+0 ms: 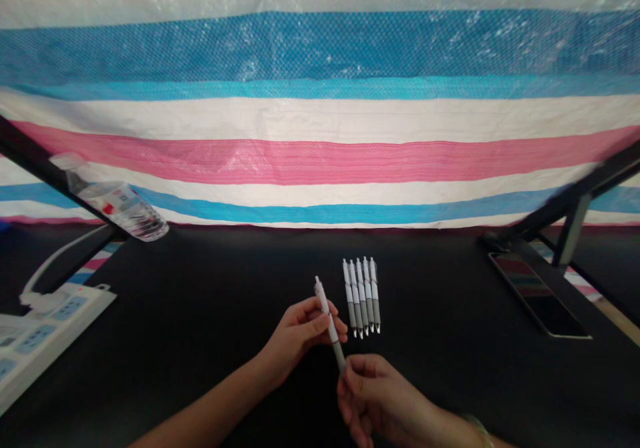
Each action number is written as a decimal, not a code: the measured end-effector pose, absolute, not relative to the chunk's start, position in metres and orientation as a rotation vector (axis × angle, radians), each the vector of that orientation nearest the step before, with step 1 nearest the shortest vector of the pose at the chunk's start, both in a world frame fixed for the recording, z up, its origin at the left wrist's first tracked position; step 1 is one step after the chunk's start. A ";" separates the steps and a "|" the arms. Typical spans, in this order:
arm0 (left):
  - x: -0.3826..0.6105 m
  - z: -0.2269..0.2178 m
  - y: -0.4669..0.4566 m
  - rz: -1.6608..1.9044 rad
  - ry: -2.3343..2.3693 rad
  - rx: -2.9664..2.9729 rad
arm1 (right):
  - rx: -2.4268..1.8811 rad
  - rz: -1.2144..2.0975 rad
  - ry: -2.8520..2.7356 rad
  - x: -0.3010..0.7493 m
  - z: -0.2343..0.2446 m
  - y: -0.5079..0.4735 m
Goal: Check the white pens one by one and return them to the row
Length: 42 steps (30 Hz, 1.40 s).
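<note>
A white and grey click pen (333, 331) is held between both hands, tilted with its button end up and to the left. My left hand (303, 331) pinches the white barrel between thumb and fingers. Around the grey grip at the lower end, the fingers of my right hand (373, 391) are closed, hiding the tip. Just beyond the hands, several matching pens (362, 295) lie side by side in a row on the black table (225, 275), their silver tips toward me.
At the left stand a white power strip (75, 308) with a plugged-in cable and a tilted clear plastic bottle (125, 208). A smartphone (540, 295) lies at the right beside a black metal frame (575, 195). Striped plastic sheeting (320, 161) hangs behind the table.
</note>
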State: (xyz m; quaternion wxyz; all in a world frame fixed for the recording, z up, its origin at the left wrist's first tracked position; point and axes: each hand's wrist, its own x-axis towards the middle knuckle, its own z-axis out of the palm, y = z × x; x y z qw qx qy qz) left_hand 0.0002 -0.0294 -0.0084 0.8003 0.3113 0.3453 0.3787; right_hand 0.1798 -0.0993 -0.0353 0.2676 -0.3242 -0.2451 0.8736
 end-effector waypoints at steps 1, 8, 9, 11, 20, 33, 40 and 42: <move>0.000 -0.009 -0.029 0.814 0.727 0.668 | -0.870 2.360 -0.664 0.180 -0.036 -0.099; 0.001 -0.010 -0.031 0.825 0.721 0.711 | -0.842 2.363 -0.628 0.180 -0.029 -0.097; 0.001 -0.009 -0.030 0.833 0.746 0.741 | -0.827 2.355 -0.603 0.181 -0.025 -0.096; -0.001 -0.005 -0.029 0.846 0.798 0.832 | -0.784 2.364 -0.560 0.183 -0.017 -0.094; -0.003 0.001 -0.026 0.846 0.826 0.973 | -0.732 2.428 -0.518 0.186 -0.009 -0.090; -0.003 -0.004 -0.024 0.874 0.867 0.985 | -0.711 2.419 -0.472 0.187 -0.010 -0.090; -0.003 -0.003 -0.023 0.909 0.882 0.955 | -0.694 2.423 -0.453 0.187 -0.012 -0.091; -0.002 -0.003 -0.023 0.920 0.888 0.949 | -0.699 2.420 -0.472 0.187 -0.012 -0.091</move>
